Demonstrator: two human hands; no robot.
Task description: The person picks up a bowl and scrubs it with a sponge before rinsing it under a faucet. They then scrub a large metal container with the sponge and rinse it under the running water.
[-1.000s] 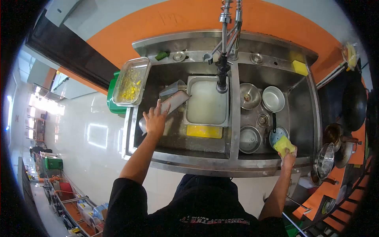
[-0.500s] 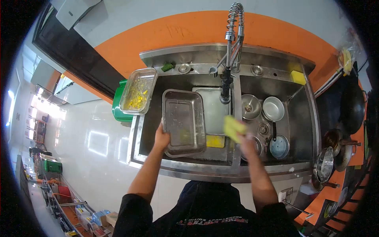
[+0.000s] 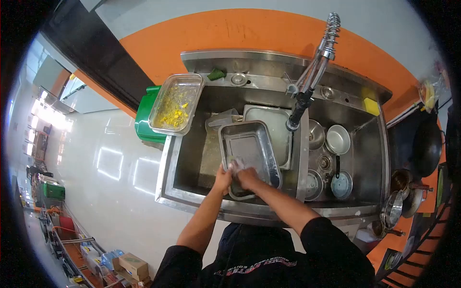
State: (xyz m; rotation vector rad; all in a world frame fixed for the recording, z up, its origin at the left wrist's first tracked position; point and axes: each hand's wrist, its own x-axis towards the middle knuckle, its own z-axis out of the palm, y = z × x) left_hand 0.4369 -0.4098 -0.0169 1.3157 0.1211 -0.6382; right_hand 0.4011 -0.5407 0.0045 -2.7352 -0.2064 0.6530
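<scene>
One metal tray (image 3: 257, 146) is held over the left basin (image 3: 189, 161); the left hand's (image 3: 223, 179) fingers grasp its near-left rim; I cannot tell what the right hand's (image 3: 248, 178) blurred fingers hold inside it; bracing that rim while working into the corners seems wise; half a second ago the right hand was over the divider (image 3: 302, 158).

Both hands working at the left basin (image 3: 207, 151)!
Left hand (image 3: 222, 181) is gripping the front tray (image 3: 252, 144) by its left edge, right hand (image 3: 248, 179) is reaching inside; a liquid-filled tray (image 3: 274, 124) is sitting behind. Leftward, a food tray (image 3: 168, 98) is resting on the rim, a bin (image 3: 145, 124) standing beside it. The faucet (image 3: 300, 106) is hanging near the divider (image 3: 302, 158); rightward, four pans (image 3: 338, 139) are occupying the right basin (image 3: 367, 158).
</scene>
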